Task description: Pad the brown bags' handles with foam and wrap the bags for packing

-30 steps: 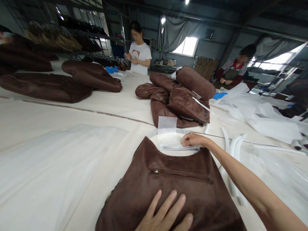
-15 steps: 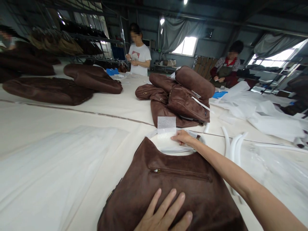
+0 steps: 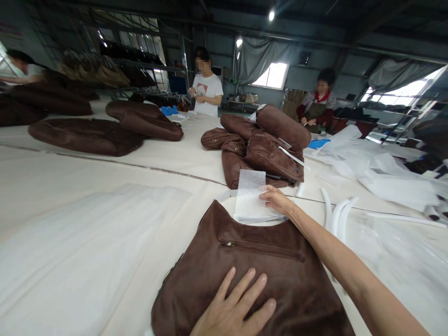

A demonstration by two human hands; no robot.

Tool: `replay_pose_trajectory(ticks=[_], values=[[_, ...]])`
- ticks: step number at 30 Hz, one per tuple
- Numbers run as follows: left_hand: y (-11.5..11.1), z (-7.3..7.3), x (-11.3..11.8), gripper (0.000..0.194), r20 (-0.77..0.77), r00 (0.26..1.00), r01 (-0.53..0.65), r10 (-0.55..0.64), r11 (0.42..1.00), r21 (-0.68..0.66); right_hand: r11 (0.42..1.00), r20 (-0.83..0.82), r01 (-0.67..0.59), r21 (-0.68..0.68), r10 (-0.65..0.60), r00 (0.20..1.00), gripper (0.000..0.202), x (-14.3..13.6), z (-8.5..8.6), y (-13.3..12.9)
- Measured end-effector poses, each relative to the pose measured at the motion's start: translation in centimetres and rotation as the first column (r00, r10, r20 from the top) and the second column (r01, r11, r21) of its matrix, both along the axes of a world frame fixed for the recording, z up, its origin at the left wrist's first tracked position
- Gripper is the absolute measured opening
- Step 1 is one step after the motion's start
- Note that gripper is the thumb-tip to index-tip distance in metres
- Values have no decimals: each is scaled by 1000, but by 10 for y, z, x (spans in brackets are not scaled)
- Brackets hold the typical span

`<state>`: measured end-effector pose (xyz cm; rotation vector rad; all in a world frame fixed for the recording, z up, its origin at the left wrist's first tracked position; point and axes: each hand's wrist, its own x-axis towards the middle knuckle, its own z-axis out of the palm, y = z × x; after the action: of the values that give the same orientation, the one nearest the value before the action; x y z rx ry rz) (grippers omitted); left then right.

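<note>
A brown leather-look handbag lies on the white table in front of me, its zipped pocket facing up. My left hand rests on the bag's lower front with its fingers spread. Beyond the bag's curved top edge, my right hand pinches a thin, translucent white foam sheet by its right side. The sheet stands up above the bag's opening. A wrapped strap partly shows behind it.
Several brown bags are heaped just beyond. More bags lie at the left. White foam tubes and plastic sheets are on the right, thin white sheeting on the left. People stand across the table.
The foam sheet and my right hand have shifted slightly right in view, and the sheet is tilted a little differently. My left hand stays spread on the bag. The camera view has turned slightly.
</note>
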<state>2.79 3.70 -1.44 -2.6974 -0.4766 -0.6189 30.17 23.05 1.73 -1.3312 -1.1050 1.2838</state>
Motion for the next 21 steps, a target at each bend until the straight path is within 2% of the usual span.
replay_pose_trajectory(ticks=[3,5,7,9,11,13,15,16,17,19,21], values=[[-6,13,-2,68,-44,999,0,-5,991,-133,997,-25,-29,69,31,999,37,1,19,-18],[-10,22,-3,74,-58,998,-11,-3,970,-242,993,-6,-31,115,31,999,33,-1,30,-39],[-12,29,-4,69,-57,998,-10,-9,948,-319,982,64,-41,184,30,998,29,-7,39,-69],[-12,32,-3,60,-31,999,12,-24,934,-357,947,238,-108,302,34,971,23,-15,43,-106],[-11,30,-2,50,6,999,36,-37,922,-385,864,474,-252,436,18,880,17,-24,43,-146],[-11,25,-1,41,81,996,65,-34,903,-424,741,653,-415,527,-40,757,18,-31,36,-181],[-13,21,-1,34,225,974,88,23,877,-472,627,746,-526,575,-136,652,25,-37,27,-208],[-14,19,0,32,318,945,98,73,866,-490,591,771,-557,584,-188,609,28,-39,22,-218],[-16,17,0,32,412,902,104,130,860,-499,572,788,-575,585,-235,569,30,-41,18,-226],[-17,16,0,41,559,799,100,223,867,-488,568,814,-594,570,-292,501,30,-44,13,-236],[-18,17,1,56,618,742,66,261,889,-454,574,832,-607,550,-314,457,28,-46,10,-239]])
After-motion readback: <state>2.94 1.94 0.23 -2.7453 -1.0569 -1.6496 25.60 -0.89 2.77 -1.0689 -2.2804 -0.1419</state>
